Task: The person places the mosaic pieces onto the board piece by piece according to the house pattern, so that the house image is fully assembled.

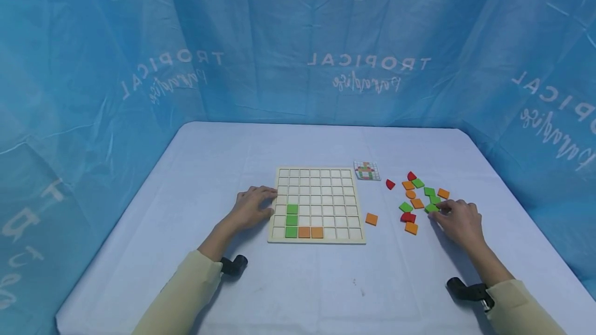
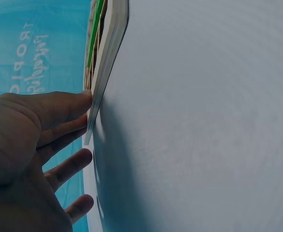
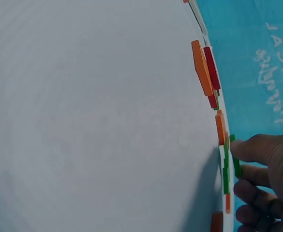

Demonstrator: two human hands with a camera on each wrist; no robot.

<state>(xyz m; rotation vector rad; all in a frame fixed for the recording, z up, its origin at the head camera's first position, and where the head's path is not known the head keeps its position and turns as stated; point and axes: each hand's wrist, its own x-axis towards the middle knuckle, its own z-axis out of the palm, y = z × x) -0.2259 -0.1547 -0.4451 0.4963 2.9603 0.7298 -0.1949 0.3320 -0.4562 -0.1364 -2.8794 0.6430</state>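
Note:
My left hand (image 1: 253, 207) is at the left edge of a pale wooden grid board (image 1: 330, 200), its thumb and fingertips touching the edge with the fingers fairly straight. Green square tiles (image 1: 292, 220) form a short column near the board's lower left, and two orange squares (image 1: 310, 232) continue along the bottom row. Over the loose pieces to the right, my right hand (image 1: 458, 219) pinches a green tile (image 3: 236, 162) between thumb and index finger. Other green tiles (image 1: 429, 191) lie just beyond those fingers.
A small pattern card (image 1: 367, 170) lies by the board's upper right corner. One orange square (image 1: 371, 219) sits between board and pile. Red wedge-shaped pieces (image 1: 390, 184), an orange round piece (image 1: 411, 194) and several orange tiles (image 1: 411, 228) are scattered on the white table (image 1: 298, 283).

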